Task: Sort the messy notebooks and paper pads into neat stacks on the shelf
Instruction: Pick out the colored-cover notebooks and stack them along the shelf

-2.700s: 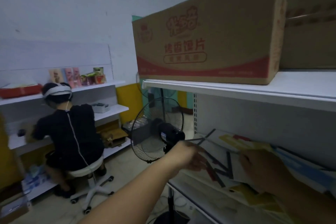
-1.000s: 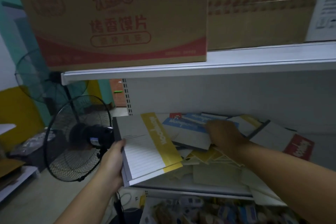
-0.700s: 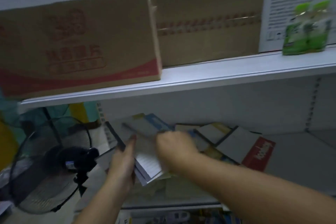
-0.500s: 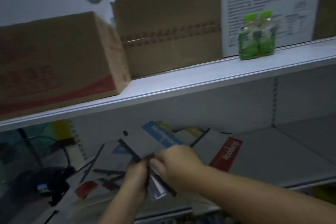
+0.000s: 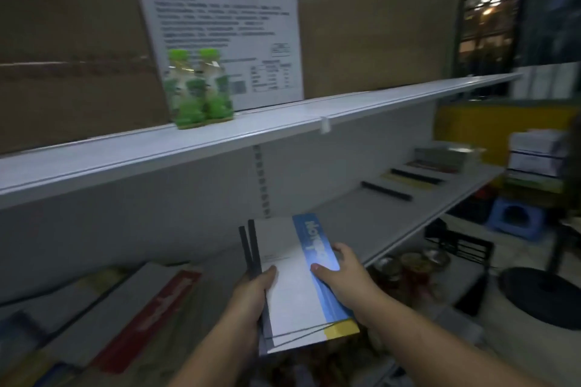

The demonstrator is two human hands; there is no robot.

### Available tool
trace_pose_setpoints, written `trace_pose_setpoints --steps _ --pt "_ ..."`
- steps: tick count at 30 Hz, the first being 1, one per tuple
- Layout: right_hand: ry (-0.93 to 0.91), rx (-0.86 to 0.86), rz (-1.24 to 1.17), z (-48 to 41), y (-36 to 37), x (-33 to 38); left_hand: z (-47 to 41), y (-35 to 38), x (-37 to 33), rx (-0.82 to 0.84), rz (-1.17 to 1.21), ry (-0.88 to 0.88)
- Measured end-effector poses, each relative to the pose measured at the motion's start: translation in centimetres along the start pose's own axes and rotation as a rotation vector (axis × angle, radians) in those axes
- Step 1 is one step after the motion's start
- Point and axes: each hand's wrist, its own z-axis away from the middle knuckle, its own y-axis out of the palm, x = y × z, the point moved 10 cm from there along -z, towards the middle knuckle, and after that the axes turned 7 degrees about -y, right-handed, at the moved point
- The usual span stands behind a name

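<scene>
I hold a small stack of notebooks (image 5: 292,286) in both hands in front of the middle shelf (image 5: 371,217). The top one is white with a blue strip; a yellow-striped one shows underneath. My left hand (image 5: 254,289) grips the dark spine edge, thumb on top. My right hand (image 5: 342,273) holds the blue-strip side, thumb on the cover. A messy pile of notebooks (image 5: 125,311), one with a red strip, lies on the shelf at lower left. Neat stacks of notebooks (image 5: 418,179) lie in a row at the shelf's far right.
The upper shelf (image 5: 251,132) carries cardboard boxes (image 5: 69,56), a white box (image 5: 226,38) and green bottles (image 5: 201,88). Jars (image 5: 408,264) sit on the lower shelf. A blue stool (image 5: 515,220), a black fan base (image 5: 540,298) and white boxes (image 5: 537,151) stand at the right.
The view has swung right along the shelf. Both hands lifted the gathered notebooks off the messy pile and carried them rightward; the pile now lies at lower left.
</scene>
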Motion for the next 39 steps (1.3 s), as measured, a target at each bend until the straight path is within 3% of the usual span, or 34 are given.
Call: trace_pose_setpoints --steps 5,9,15,21,25,28,39 --pt "0.13 -0.163 -0.015 -1.9 -9.7 -3.4 -4.3 9.9 1.3 0.107 -0.008 -0.101" --pt "0.167 -0.2 -0.019 -4.3 -15.4 -5.0 -7.8 18.2 1.5 0.309 0.082 -0.211" --pt "0.189 -0.38 0.065 -8.2 -23.6 -6.3 -15.4 27.1 3.0 0.415 0.085 -0.379" --pt "0.244 -0.472 0.053 -11.0 -30.6 -8.6 -19.9 35.2 3.1 0.518 -0.006 -0.377" --pt "0.271 -0.479 0.01 -13.5 -33.8 -10.2 -22.8 38.2 3.5 0.422 -0.065 -0.338" --pt "0.263 -0.457 0.021 -16.3 -36.4 -10.6 -25.6 39.5 3.2 0.252 -0.058 -0.271" --pt "0.199 -0.228 0.068 -30.8 -46.7 -11.6 -32.0 48.4 -2.6 -0.068 -0.112 0.044"
